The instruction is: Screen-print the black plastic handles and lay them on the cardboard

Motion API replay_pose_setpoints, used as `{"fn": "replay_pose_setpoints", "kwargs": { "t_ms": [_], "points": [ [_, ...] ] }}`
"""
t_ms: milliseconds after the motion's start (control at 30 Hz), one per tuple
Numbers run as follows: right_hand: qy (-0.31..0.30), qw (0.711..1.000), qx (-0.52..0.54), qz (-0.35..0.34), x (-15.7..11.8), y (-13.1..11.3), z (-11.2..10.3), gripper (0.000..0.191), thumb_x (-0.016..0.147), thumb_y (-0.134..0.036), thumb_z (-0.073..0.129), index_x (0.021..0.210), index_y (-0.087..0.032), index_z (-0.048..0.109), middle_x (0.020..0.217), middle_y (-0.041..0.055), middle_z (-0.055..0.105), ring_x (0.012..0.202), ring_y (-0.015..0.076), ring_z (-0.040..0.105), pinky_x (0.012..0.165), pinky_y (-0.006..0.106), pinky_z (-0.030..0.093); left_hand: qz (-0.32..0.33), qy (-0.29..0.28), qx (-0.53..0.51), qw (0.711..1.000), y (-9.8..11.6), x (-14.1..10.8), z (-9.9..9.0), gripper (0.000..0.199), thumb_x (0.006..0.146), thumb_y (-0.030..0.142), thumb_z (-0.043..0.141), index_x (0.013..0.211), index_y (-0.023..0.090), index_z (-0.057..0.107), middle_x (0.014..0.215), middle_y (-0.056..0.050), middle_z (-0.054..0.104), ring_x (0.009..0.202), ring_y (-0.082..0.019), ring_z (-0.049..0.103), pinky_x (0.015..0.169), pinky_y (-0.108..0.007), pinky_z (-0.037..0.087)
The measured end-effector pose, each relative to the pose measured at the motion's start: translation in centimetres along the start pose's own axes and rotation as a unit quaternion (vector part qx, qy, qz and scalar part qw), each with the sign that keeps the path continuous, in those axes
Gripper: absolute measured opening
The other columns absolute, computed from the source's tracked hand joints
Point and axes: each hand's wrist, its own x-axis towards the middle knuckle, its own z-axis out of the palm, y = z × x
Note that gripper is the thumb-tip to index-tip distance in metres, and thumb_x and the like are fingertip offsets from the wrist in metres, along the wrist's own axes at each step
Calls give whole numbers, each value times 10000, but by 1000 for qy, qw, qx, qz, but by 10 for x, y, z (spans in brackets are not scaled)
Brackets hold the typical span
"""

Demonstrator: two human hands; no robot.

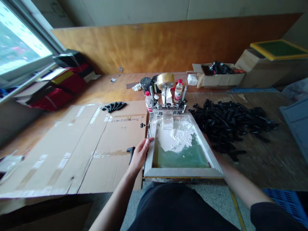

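My left hand [140, 154] is at the left rail of a silver screen-printing frame [184, 172], thumb and fingers closed at its edge. White paste [179, 138] is spread across the upper part of the frame's green mesh [183, 158]. A pale squeegee block [167, 120] stands in the paste, below a metal clamp rig [168, 107]. Just left of my left hand, a black curved handle [131, 150] lies on the cardboard. My right hand [213, 149] is blurred and partly hidden by the frame's right rail, near a pile of black handles [231, 118]; its fingers do not show.
Flattened cardboard [72, 150] covers the table's left side, with a row of black handles [114, 106] on it. Behind the rig stand a tape roll [165, 79], a red-capped bottle [178, 89] and a dark tub [145, 84]. An open carton [220, 80] sits at back right.
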Motion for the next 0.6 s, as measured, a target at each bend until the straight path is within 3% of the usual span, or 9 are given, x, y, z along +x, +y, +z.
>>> {"fn": "replay_pose_setpoints", "kwargs": {
  "t_ms": [100, 167, 233, 267, 367, 467, 600],
  "points": [
    [122, 991, -51, 21, 23, -5, -17, 258, 928, -277, 482, 1083, -153, 646, 1074, 113, 618, 925, 230, 615, 830, 429, 520, -33, -3, 54, 998, -46, -2, 5, 636, 834, 569, 542, 1375, 237, 488, 701, 28, 566, 560, -104, 456, 530, -209, 346],
    [158, 982, -90, -46, 41, -31, -10, 371, 849, -275, 591, 1204, -170, 605, 1241, 139, 554, 1046, 261, 582, 909, 432, 492, -34, -2, 103, 994, -66, 3, 10, 644, 848, 537, 524, 1422, 262, 424, 684, 41, 550, 571, -108, 467, 555, -213, 359],
    [118, 974, -135, -137, 58, -65, 9, 610, 754, -272, 720, 1320, -176, 516, 1378, 145, 460, 1174, 285, 508, 971, 423, 455, -35, -2, 149, 988, -77, 10, 14, 620, 862, 519, 492, 1422, 263, 420, 705, 34, 573, 613, -121, 509, 587, -223, 382],
    [82, 970, -159, -162, 64, -81, 19, 631, 731, -264, 749, 1310, -172, 517, 1361, 143, 480, 1184, 288, 495, 968, 416, 449, -37, -2, 167, 985, -81, 13, 14, 614, 863, 515, 483, 1418, 258, 426, 723, 27, 590, 638, -128, 531, 605, -230, 394],
    [-40, 963, -207, -168, 67, -109, 47, 335, 763, -230, 731, 1075, -182, 617, 1076, 92, 642, 1037, 247, 562, 861, 347, 462, -44, -5, 196, 980, -86, 18, 13, 610, 861, 517, 472, 1405, 244, 440, 745, 17, 613, 677, -145, 565, 636, -246, 413],
    [-118, 945, -227, -204, 44, -106, 55, 55, 833, -175, 632, 887, -182, 631, 893, 65, 663, 896, 208, 586, 764, 290, 436, -47, -7, 193, 980, -89, 19, 12, 605, 857, 535, 476, 1384, 238, 463, 749, 12, 613, 693, -156, 574, 646, -254, 418],
    [-195, 890, -210, -355, 9, -92, 34, 179, 810, -49, 525, 851, -180, 639, 858, 57, 665, 849, 194, 573, 726, 281, 401, -51, -4, 178, 983, -90, 18, 12, 606, 853, 555, 486, 1373, 244, 479, 769, 4, 606, 693, -160, 567, 622, -255, 403]
  ]
}}
